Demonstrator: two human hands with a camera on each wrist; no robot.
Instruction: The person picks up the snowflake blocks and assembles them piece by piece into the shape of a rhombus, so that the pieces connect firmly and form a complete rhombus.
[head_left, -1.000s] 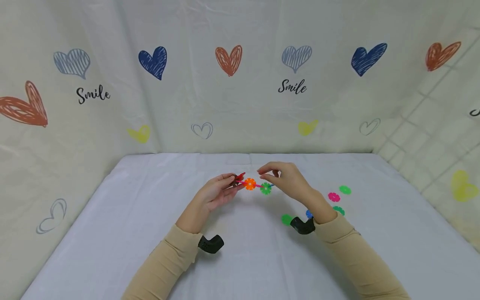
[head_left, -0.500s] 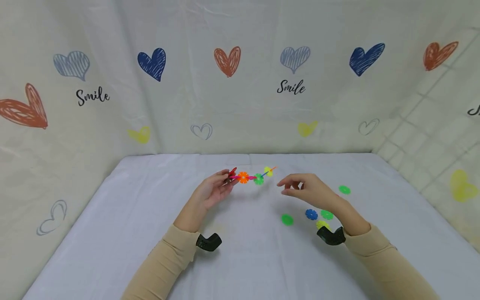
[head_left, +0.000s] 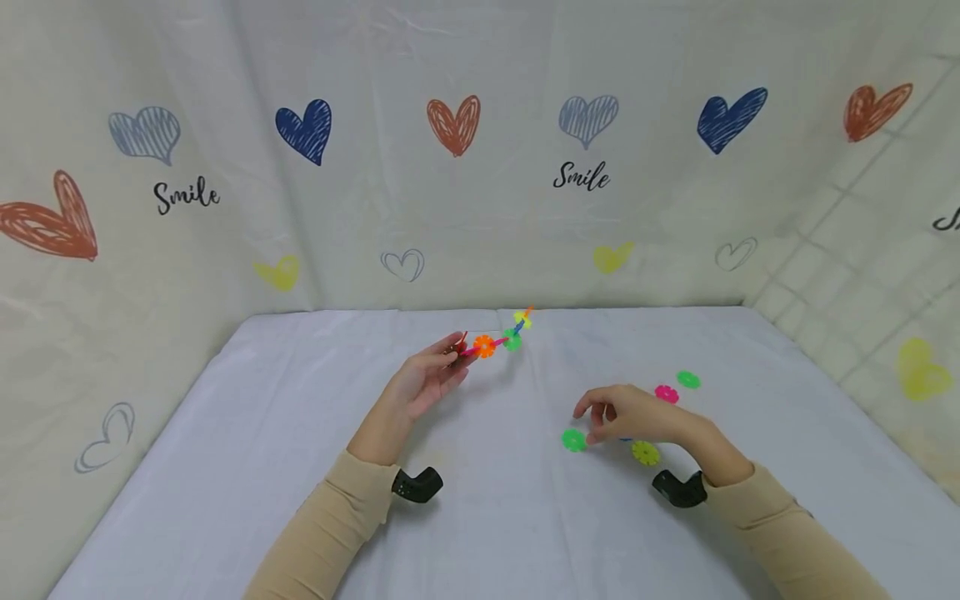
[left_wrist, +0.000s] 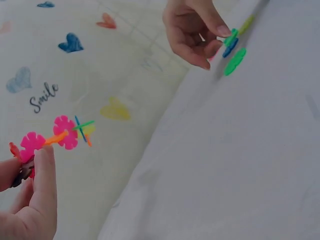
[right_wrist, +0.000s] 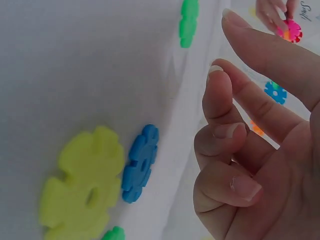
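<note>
My left hand (head_left: pixel 423 379) pinches one end of a chain of slotted flower-shaped plastic discs, raised over the table. Beyond the fingers the chain shows an orange disc (head_left: pixel 484 347), a green disc (head_left: pixel 512 339) and a yellow disc (head_left: pixel 522 319). Pink discs (left_wrist: pixel 65 132) of the chain show in the left wrist view, with a dark piece at the fingertips. My right hand (head_left: pixel 633 412) holds nothing and hovers over loose discs, thumb and index finger apart. Closest to its fingertips is a loose green disc (head_left: pixel 574 440). Below it lie a blue disc (right_wrist: pixel 141 164) and a yellow disc (right_wrist: pixel 85 185).
A pink disc (head_left: pixel 667 394) and another green disc (head_left: pixel 689 379) lie behind my right hand on the white tablecloth (head_left: pixel 480 517). A pale curtain (head_left: pixel 495 225) printed with hearts hangs behind the table. Black wrist devices (head_left: pixel 417 485) stick out from both sleeves.
My right hand has left the chain's far end and come down and right to the loose discs. The chain, still in my left hand, now tilts up at its free end.
</note>
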